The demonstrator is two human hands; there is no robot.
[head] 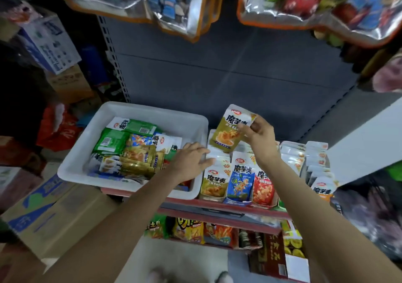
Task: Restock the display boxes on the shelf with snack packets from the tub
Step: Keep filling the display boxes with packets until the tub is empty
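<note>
The right hand (260,138) pinches an olive packet (232,128) above the display boxes (237,201) on the shelf (217,206). The left hand (191,159), fingers spread, rests on the rows beside the white tub (130,110).

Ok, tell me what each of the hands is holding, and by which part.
Right hand pinches the olive snack packet by its upper right corner. Left hand holds nothing.
</note>
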